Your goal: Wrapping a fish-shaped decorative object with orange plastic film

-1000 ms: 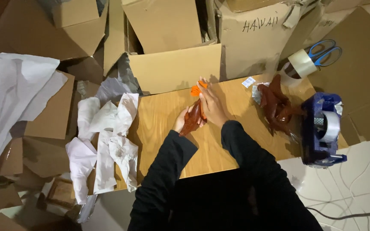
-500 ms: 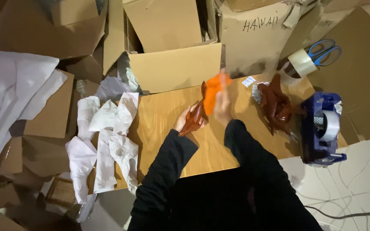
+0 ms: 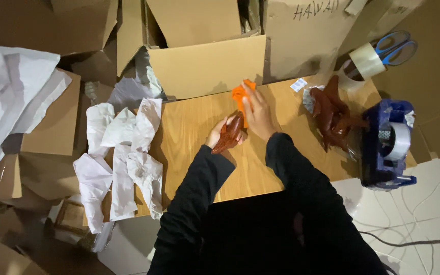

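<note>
The wooden board (image 3: 204, 168) is flat, smooth and light brown. Near its far edge, the left hand (image 3: 219, 133) is wrapped around a shiny dark brown thing (image 3: 230, 133), long and a bit lumpy. Just beside it, the right hand (image 3: 257, 116) has its fingers pinched on a soft orange piece (image 3: 240, 94) with crinkly folds. On the board's left side lie crumpled white paper sheets (image 3: 123, 163). On its right side sits a pile of more brown things (image 3: 332, 114), and next to that a chunky blue tape holder (image 3: 385, 147) with a round roll.
</note>
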